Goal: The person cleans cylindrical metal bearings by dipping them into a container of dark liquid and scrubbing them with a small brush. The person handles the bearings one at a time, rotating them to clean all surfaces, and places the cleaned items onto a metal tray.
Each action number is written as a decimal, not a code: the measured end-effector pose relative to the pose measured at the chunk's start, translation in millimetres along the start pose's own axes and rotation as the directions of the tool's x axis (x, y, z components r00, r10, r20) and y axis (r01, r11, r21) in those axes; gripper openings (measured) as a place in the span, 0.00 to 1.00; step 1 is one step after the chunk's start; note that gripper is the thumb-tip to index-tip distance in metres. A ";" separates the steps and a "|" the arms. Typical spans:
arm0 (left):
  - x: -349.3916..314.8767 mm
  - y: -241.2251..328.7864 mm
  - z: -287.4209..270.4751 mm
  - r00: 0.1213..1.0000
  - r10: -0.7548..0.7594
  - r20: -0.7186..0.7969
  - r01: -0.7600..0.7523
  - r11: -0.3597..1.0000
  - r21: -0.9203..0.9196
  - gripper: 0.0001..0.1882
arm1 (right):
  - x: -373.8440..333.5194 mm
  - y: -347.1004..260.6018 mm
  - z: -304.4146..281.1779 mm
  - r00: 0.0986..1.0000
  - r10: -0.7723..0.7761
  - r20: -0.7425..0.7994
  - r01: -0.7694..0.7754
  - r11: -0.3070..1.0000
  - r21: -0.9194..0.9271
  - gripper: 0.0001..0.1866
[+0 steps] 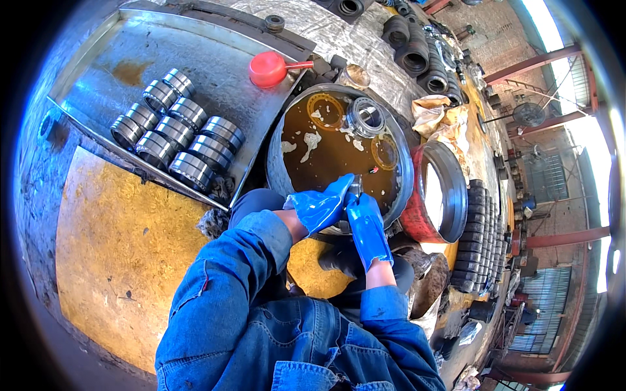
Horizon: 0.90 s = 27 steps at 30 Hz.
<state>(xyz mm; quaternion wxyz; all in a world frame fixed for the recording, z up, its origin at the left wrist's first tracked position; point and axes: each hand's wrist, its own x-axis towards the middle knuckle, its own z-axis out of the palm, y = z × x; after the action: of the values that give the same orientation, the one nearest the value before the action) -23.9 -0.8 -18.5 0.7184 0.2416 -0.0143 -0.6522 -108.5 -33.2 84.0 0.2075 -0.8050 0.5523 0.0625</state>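
My left hand (326, 203) and my right hand (366, 218), both in blue rubber gloves, meet over the near rim of a round metal tub (276, 156). Between them they grip a dark, shiny metal ring (355, 185); the gloves cover most of it. Brown liquid (306, 163) fills the tub, with pale foam patches (310, 142) on top. At the tub's far right side sits a silvery bearing ring (366, 117), partly above the liquid. Two thin amber-looking rings, one farther back (324, 111) and one at the right (385, 152), show in the liquid.
Left of the tub, a shallow metal tray (98, 49) bears several shiny bearing rings (189, 171). A red dipper (267, 70) lies at its right edge. Close on the right stands a red open drum (420, 215), with stacked dark rings (479, 238) beyond. Yellowish board (124, 247) covers the floor at left.
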 end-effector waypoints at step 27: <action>-5.7 5.4 10.7 1.000 -0.006 0.016 0.007 0.999 -0.036 0.17 | -6.2 -1.0 -3.9 0.999 -0.036 -0.035 0.036 0.999 0.007 0.27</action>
<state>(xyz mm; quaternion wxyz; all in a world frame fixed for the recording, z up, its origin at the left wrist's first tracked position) -23.3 1.3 -5.4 0.7204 0.2236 -0.0076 -0.6565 -110.4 -29.1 89.9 0.2020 -0.8149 0.5416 0.0425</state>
